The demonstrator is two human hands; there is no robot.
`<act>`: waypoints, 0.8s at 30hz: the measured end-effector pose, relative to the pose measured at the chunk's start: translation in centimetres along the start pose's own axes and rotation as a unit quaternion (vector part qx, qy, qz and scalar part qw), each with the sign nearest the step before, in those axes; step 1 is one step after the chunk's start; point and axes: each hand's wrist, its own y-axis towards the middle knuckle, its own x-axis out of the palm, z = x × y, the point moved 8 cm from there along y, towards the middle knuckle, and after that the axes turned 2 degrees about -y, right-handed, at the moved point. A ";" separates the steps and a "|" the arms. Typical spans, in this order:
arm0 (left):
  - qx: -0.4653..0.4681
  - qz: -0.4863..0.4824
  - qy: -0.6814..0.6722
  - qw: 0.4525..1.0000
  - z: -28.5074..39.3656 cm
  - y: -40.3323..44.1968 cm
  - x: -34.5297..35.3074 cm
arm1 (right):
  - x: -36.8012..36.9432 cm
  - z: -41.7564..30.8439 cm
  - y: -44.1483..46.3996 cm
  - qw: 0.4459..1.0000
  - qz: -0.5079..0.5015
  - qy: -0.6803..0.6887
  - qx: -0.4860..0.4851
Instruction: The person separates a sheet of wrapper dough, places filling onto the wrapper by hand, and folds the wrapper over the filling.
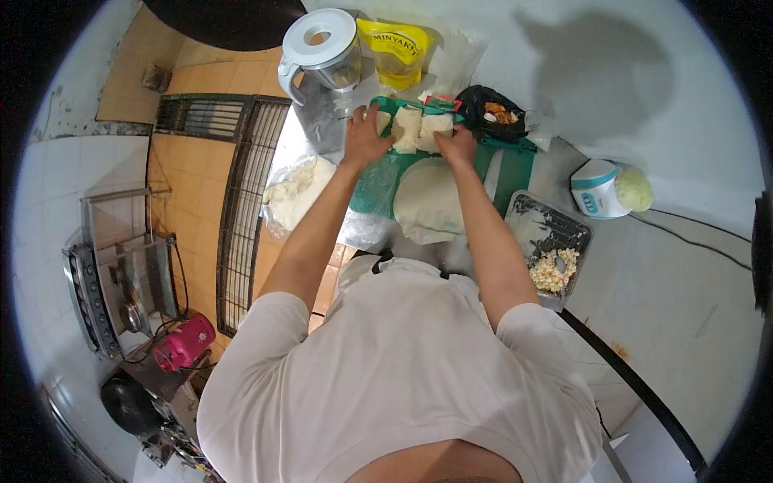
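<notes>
Soft dough pieces (407, 129) likely dent; support underneath. Left hand (369, 138) lies spread; right hand (457, 146) half-curls at one's edge, grip unclear.

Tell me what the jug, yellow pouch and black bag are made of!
Jug: see-through, so plastic or glass; its lid looks like smooth plastic. Yellow pouch: probably glossy plastic film, partly transparent. Black bag: likely thin plastic, shiny and crinkled.

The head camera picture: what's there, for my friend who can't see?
A left hand and a right hand are at a row of pale, rectangular dough pieces on a green mat. Lower in view lies a flat white dough sheet; higher stand a white-lidded clear pitcher and a yellow plastic pouch.
</notes>
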 end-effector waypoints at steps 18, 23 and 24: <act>-0.092 0.062 -0.242 0.964 -4.9 -3.2 -5.5 | 1.4 -6.7 -1.4 0.985 -0.070 -0.047 -0.151; -0.138 0.063 -0.383 0.911 -5.4 -8.9 -6.5 | 1.7 -10.4 -3.5 0.988 -0.060 -0.136 -0.050; -0.149 0.052 -0.394 0.906 -5.7 -10.1 -6.6 | 2.0 -10.9 -3.8 0.986 -0.052 -0.151 -0.043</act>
